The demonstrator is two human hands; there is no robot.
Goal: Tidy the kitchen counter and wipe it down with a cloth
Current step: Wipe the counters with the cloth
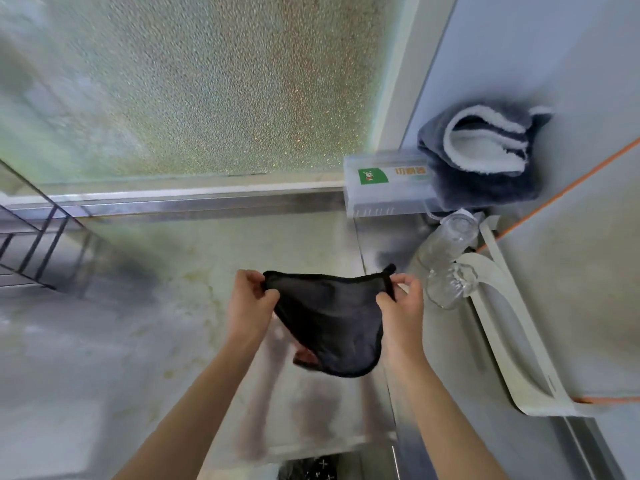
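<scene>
From the head view, two hands are in play and one cloth between them. The left hand (pixel 251 297) pinches the upper left corner of the black cloth (pixel 332 323), fingers curled tight on the hem. The right hand (pixel 403 299) pinches the upper right corner the same way, and a small tab of fabric pokes up just beyond its fingers. The cloth is stretched across the top edge and sags in a rounded pouch below, held up above the pale, stained counter (pixel 121 323) and not lying on it. Both bare forearms reach in from the bottom of the frame. Behind the counter runs one frosted window (pixel 207 91) with a metal sill along its base. On the sill's right end sits one clear plastic box (pixel 384 185) with a green label, and right against it one dark fluffy towel (pixel 485 157) with white lining, bunched up. Below those, two clear glasses: one glass (pixel 450 233) further back, a second glass (pixel 450 285) nearer, just beside the right hand. Both lean against one white holder (pixel 512 323), which carries one pale board (pixel 571 271) with an orange edge. Far left, one black wire rack (pixel 31 244) pokes in.
</scene>
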